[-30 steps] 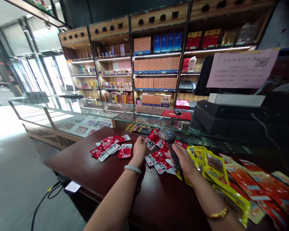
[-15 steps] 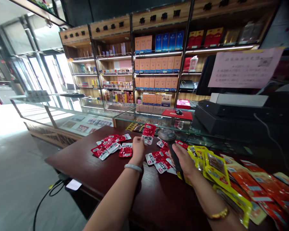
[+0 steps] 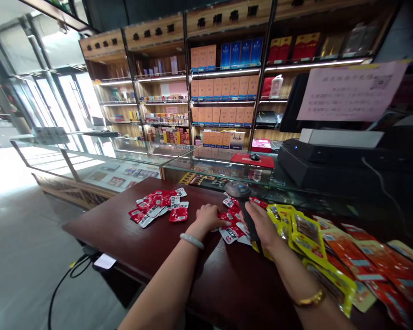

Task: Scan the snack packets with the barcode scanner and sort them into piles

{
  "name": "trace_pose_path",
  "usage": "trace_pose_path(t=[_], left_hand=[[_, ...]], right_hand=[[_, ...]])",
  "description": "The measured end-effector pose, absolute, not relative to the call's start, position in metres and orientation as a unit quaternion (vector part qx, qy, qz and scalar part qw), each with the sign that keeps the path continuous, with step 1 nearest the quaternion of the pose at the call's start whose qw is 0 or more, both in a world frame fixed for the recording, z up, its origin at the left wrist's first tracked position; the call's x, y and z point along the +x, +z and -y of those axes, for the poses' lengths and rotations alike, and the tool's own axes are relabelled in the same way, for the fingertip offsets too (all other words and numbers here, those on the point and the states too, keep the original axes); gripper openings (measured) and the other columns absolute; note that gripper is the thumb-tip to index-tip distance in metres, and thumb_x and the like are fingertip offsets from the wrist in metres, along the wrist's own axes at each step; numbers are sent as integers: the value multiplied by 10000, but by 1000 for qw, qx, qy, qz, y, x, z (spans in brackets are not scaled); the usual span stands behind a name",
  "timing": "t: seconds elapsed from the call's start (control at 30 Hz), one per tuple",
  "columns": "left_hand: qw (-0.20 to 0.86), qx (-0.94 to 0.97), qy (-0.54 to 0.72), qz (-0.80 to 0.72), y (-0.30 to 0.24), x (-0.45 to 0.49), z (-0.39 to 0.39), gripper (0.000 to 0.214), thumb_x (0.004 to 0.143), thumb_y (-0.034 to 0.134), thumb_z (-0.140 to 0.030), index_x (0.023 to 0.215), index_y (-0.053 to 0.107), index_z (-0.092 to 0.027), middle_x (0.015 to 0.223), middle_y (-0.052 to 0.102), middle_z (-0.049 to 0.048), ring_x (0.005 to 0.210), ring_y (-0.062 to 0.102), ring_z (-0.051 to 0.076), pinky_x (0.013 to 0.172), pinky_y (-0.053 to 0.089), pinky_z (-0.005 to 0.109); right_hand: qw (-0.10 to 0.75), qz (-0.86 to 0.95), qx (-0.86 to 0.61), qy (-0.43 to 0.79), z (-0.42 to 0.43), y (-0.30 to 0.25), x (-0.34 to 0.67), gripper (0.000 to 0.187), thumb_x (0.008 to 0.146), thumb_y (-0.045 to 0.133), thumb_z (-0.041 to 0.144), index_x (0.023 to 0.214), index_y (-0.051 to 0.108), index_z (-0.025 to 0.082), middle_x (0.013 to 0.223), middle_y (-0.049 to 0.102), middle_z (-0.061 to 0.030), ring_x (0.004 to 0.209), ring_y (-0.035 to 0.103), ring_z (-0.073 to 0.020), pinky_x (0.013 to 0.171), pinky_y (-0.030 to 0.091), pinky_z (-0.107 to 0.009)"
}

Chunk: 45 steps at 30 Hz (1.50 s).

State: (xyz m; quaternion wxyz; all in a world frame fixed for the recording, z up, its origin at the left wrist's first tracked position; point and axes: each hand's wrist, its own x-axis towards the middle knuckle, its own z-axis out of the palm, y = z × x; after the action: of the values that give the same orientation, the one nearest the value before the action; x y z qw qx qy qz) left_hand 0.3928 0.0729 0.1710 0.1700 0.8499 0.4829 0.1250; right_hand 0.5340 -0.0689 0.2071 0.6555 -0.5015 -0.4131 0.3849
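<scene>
My right hand (image 3: 263,227) is wrapped around the dark handle of a barcode scanner (image 3: 239,189), held upright with its head over the table. Beneath and beside the scanner lies a pile of small red-and-white snack packets (image 3: 230,233). My left hand (image 3: 208,217) reaches to the left edge of that pile, palm down, thumb apart from the fingers and touching the packets; its fingertips are partly hidden. Further left, a second heap of the same red packets (image 3: 158,204) lies on the dark wooden table (image 3: 134,247).
Yellow snack bags (image 3: 308,233) and orange-red bags (image 3: 353,252) cover the table's right side. Behind stand a glass counter (image 3: 209,158) with a red mat (image 3: 253,159) and mouse, and a black checkout machine (image 3: 316,160). Stocked shelves line the wall. A cable (image 3: 55,284) hangs at the table's left.
My left hand has let go of the red packet it held up by the scanner and moved down and right to the right-hand pile. One more packet lies on the left heap. The scanner barely moved.
</scene>
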Motion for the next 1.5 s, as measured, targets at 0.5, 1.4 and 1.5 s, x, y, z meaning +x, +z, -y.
trace_pose_path(t=[0.5, 1.4, 1.5], left_hand=[[289, 723, 357, -516, 176, 386, -82, 390, 674, 808, -382, 895, 531, -218, 833, 680, 53, 809, 648, 226, 675, 397, 261], [279, 637, 503, -514, 180, 383, -85, 426, 762, 727, -430, 1079, 534, -221, 911, 692, 68, 826, 660, 220, 718, 451, 297], [267, 652, 484, -519, 179, 381, -84, 391, 770, 715, -407, 1062, 533, -223, 891, 691, 59, 790, 652, 215, 698, 432, 290]], right_hand=[[632, 414, -499, 425, 67, 201, 528, 434, 780, 665, 620, 708, 518, 217, 544, 536, 49, 423, 434, -101, 398, 312, -212], [638, 445, -452, 437, 74, 212, 520, 418, 775, 675, 609, 799, 554, 209, 578, 563, 44, 418, 443, -89, 393, 325, -203], [641, 446, -443, 441, 75, 212, 521, 402, 783, 678, 591, 819, 564, 208, 577, 556, 47, 426, 442, -87, 396, 319, -199]])
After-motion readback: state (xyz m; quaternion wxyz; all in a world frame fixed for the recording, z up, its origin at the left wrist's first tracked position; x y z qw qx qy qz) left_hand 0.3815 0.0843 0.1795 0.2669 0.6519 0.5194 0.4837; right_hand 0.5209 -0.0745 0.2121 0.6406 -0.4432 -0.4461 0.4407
